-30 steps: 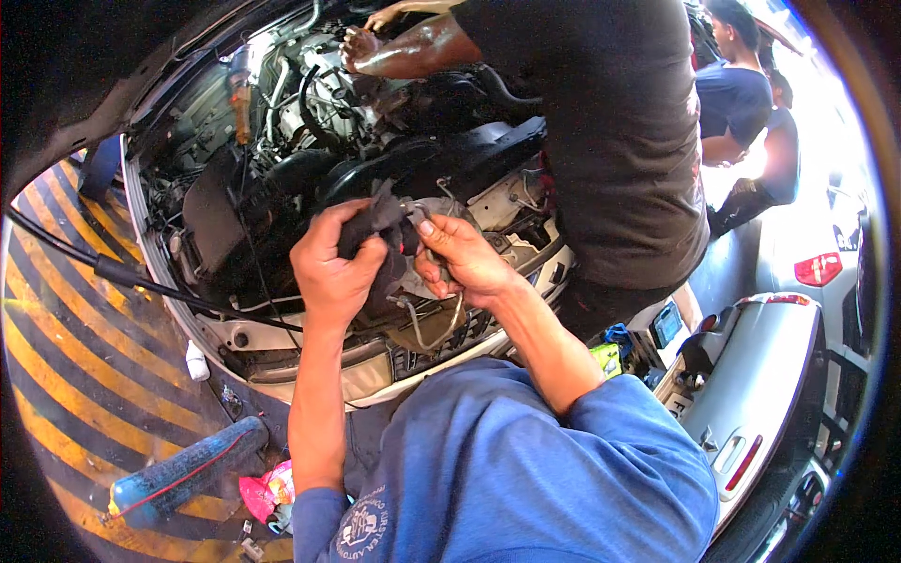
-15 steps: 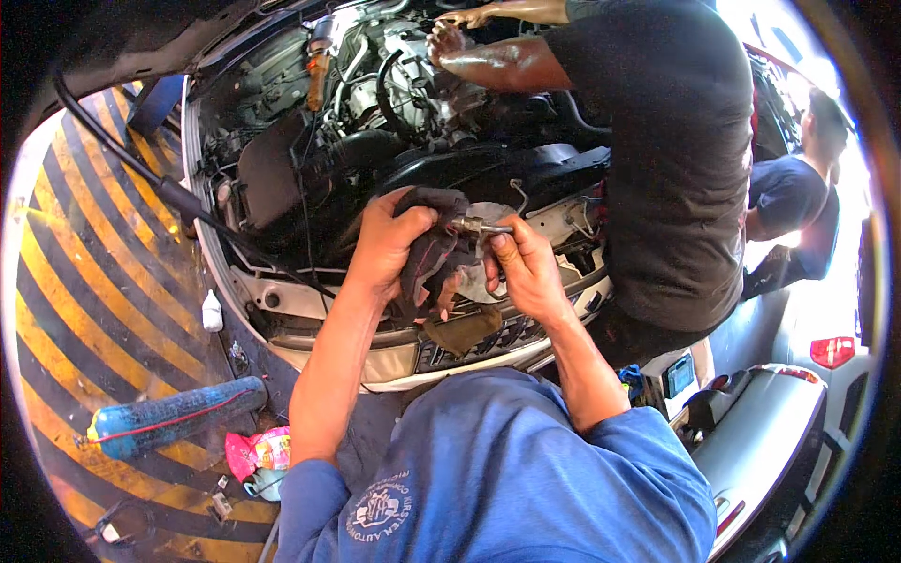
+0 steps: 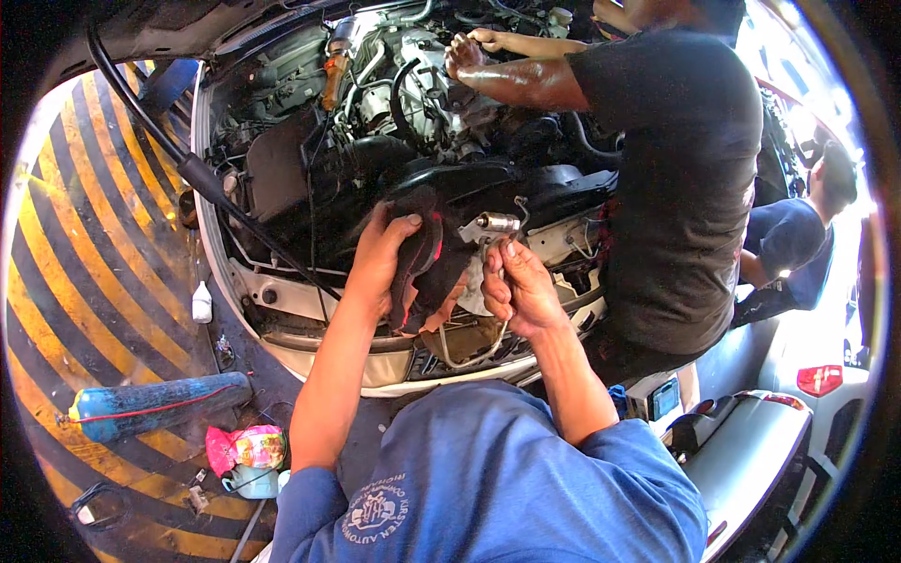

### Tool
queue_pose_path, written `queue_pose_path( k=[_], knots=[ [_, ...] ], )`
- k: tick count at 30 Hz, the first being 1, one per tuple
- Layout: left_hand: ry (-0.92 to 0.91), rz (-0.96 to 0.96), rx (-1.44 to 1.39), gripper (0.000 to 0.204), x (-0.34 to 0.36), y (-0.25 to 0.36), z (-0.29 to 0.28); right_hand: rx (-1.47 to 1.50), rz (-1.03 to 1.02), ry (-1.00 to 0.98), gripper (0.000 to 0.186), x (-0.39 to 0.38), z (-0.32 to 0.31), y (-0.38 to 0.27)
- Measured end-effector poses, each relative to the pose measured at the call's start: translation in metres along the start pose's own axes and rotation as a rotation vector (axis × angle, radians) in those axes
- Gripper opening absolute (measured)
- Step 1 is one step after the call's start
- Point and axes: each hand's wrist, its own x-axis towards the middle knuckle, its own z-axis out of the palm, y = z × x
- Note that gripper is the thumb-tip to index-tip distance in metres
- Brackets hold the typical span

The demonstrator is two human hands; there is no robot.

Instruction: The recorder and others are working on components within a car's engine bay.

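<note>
My left hand (image 3: 380,263) is closed round a crumpled dark cloth (image 3: 427,258) with a bit of red on it, held over the front edge of the engine bay (image 3: 282,296). To its right, my right hand (image 3: 521,286) grips a small metal part (image 3: 497,223), whose shiny cylindrical end sticks up above my fingers, beside the cloth. A thin bent metal pipe (image 3: 469,361) hangs below my hands; whether it joins the part I cannot tell. What lies directly behind the cloth is hidden.
A co-worker in black (image 3: 676,216) leans over the engine at right, another person (image 3: 788,239) beyond. An orange-handled lamp or tool (image 3: 333,80) sits among engine parts. A black hood strut (image 3: 197,178) crosses the left. A blue cylinder (image 3: 160,408) and pink bag (image 3: 244,448) lie on the striped floor.
My right hand now holds the metal part higher and apart from the cloth, which my left hand has drawn slightly leftward and turned more upright. The head view has shifted.
</note>
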Motion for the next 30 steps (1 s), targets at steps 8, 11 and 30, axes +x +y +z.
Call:
queue_pose_path(
  k=[8, 11, 30],
  knots=[
    [-0.105, 0.367, 0.167, 0.042, -0.019, 0.008, 0.029, 0.213, 0.071, 0.072, 0.025, 0.003, 0.003, 0.009],
    [-0.196, 0.376, 0.168, 0.034, -0.016, 0.005, 0.049, 0.130, 0.094, 0.120, 0.020, 0.002, 0.004, 0.011],
    [-0.390, -0.100, -0.512, 0.041, 0.001, -0.007, 0.036, 0.525, 0.118, -0.335, 0.023, 0.003, 0.006, 0.005]
  ],
)
